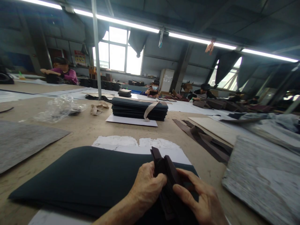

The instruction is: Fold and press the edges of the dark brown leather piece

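Both of my hands grip a bundle of dark brown strips, which look like fabric or leather and stand tilted away from me. My left hand is closed on the bundle's left side, thumb pressed against it. From the right, my right hand pinches the strips between thumb and fingers. Beneath them lies a large dark green sheet, apparently more than one layer, with a rounded far corner. White paper with ragged edges shows from under its far side. The lower end of the bundle is dark and hard to make out.
A stack of dark sheets with a pale strip over it stands farther back. Brown strips and a grey slab lie right; grey felt and clear plastic lie left. A metal pole rises behind. Several people work beyond.
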{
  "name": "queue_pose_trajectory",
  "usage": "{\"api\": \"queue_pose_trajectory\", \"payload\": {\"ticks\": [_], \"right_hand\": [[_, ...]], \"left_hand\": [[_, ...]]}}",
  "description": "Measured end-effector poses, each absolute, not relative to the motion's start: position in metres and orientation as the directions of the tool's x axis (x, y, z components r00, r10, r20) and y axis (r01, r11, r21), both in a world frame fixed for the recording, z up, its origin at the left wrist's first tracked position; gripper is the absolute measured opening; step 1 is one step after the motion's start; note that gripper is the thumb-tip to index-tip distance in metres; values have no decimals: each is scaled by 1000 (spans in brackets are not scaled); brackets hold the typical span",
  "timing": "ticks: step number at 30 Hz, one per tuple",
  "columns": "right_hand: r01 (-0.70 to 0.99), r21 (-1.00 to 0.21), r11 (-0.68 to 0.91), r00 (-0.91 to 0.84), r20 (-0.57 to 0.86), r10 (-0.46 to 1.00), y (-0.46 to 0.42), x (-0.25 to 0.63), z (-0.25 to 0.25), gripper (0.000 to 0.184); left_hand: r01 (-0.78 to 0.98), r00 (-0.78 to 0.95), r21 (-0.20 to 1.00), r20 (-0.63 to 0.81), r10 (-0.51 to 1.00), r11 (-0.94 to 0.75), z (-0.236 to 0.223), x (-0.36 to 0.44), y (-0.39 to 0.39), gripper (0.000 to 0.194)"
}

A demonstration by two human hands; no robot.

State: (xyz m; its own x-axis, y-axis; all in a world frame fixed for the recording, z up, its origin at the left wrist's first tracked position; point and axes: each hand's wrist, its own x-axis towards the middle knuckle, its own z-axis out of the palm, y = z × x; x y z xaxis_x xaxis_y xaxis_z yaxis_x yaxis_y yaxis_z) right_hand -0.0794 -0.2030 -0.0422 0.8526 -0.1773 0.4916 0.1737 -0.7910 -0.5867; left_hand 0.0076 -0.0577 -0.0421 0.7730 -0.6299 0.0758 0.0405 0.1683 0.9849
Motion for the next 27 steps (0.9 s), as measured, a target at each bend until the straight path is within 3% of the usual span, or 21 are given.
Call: {"api": "queue_pose_trajectory", "payload": {"ticks": [6, 22, 27], "right_hand": [[136, -614, -777, 887, 425, -181, -205, -80, -45, 35], [180, -547, -818, 870, 476, -127, -204, -82, -42, 30], [142, -623, -769, 872, 446, -200, -200, -80, -41, 32]], "left_hand": [[39, 779, 987, 70, -623, 158, -39, 7, -58, 15], [54, 764, 987, 58, -643, 153, -37, 5, -56, 23], [38, 768, 989, 64, -638, 144, -41, 7, -59, 22]]}}
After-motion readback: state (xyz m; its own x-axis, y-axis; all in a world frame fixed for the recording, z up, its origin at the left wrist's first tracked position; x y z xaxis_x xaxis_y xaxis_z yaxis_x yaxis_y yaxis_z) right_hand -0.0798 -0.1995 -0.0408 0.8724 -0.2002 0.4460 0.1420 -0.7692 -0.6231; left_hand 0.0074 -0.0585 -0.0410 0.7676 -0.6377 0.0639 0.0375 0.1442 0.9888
